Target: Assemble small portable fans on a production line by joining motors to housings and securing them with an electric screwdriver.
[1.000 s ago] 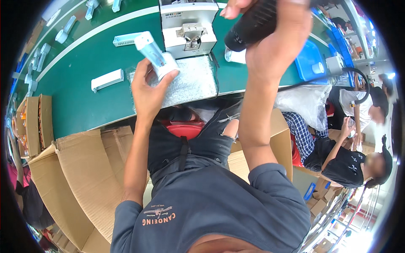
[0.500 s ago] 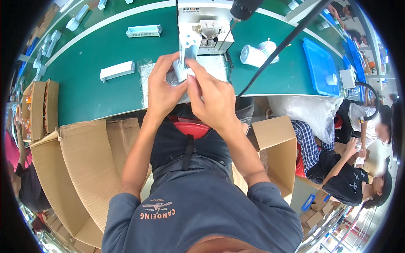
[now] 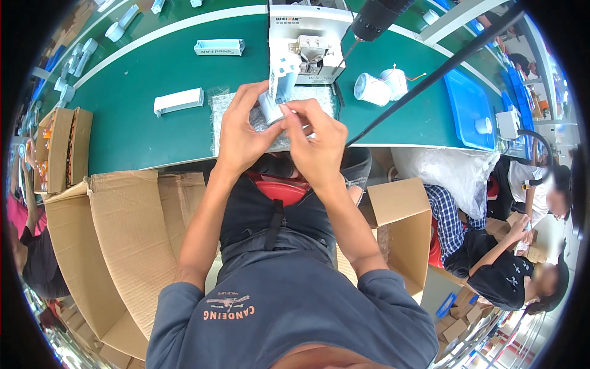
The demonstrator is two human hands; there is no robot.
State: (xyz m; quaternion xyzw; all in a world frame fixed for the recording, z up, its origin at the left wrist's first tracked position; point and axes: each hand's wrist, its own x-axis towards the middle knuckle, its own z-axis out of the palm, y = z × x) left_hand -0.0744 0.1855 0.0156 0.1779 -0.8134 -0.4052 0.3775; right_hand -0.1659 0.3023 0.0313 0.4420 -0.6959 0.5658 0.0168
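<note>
Between my hands is a white plastic housing (image 3: 284, 77) with a long trough-like handle pointing away from me and a rounded end nearer me. My left hand (image 3: 241, 132) wraps round the rounded end from the left, thumb beneath it. Thumb and forefinger of my right hand (image 3: 318, 136) are pressed together at the right side of that end. Any small part inside the pinch is too small to make out. Below the housing lies a sheet of bubble wrap (image 3: 222, 114) on the green bench (image 3: 132, 132). A metal bench machine (image 3: 307, 55) stands just beyond.
Two white troughs (image 3: 179, 101) (image 3: 219, 47) lie to the left. At right are white cups (image 3: 372, 90) with wires and a blue tray (image 3: 464, 104). An electric screwdriver (image 3: 376, 18) hangs above. Cardboard boxes (image 3: 132, 227) (image 3: 402, 203) flank my legs; co-workers (image 3: 501, 270) sit at right.
My right fingers have drawn back from across the housing and curled into a pinch at its rounded end. The housing leans slightly more to the right. The whole view has shifted a little.
</note>
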